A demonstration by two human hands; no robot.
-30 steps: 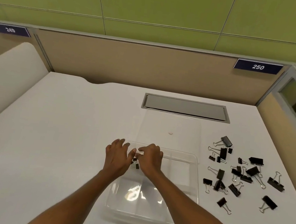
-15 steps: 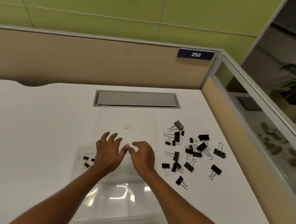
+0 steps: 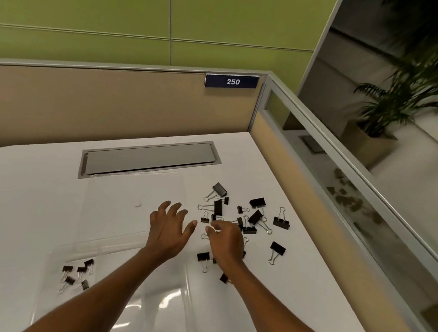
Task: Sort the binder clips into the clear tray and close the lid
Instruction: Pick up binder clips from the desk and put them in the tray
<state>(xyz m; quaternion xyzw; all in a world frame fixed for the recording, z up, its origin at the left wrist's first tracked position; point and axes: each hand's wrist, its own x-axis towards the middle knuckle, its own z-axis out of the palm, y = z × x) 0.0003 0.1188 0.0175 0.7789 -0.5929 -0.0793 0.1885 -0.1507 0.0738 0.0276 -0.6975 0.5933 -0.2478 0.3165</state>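
Both hands have left the tray's far-left compartment and crossed to the right, onto the loose pile; view has swung right with them

Surroundings: white worktop [image 3: 25, 210]. Grey metal hatch [image 3: 149, 158] set flush in it, well beyond the hands. Tan partition behind carries a blue plate reading 250 [image 3: 231, 81]. Glass side screen to the right of the hands, potted plant [image 3: 404, 106] past it, blurred

Clear tray [image 3: 172, 299] sits nearer than the hands, under both forearms. Its lid [image 3: 130, 198] lies open and flat on the worktop, just left of the left hand. Five or so small clips [image 3: 78, 272] rest in the tray's far-left compartment, well left of and nearer than the left hand

Loose binder clips [image 3: 250, 217], black with wire handles, are scattered beyond, right of and under the right hand; a few are hidden by that hand and wrist

Left hand [image 3: 169, 226]: fingers spread, thumb out, holding nothing, at the lid's right edge, just beside the right hand

Right hand [image 3: 223, 240]: fingers curled down over the pile, tips among the clips. Whether it pinches one, cannot tell
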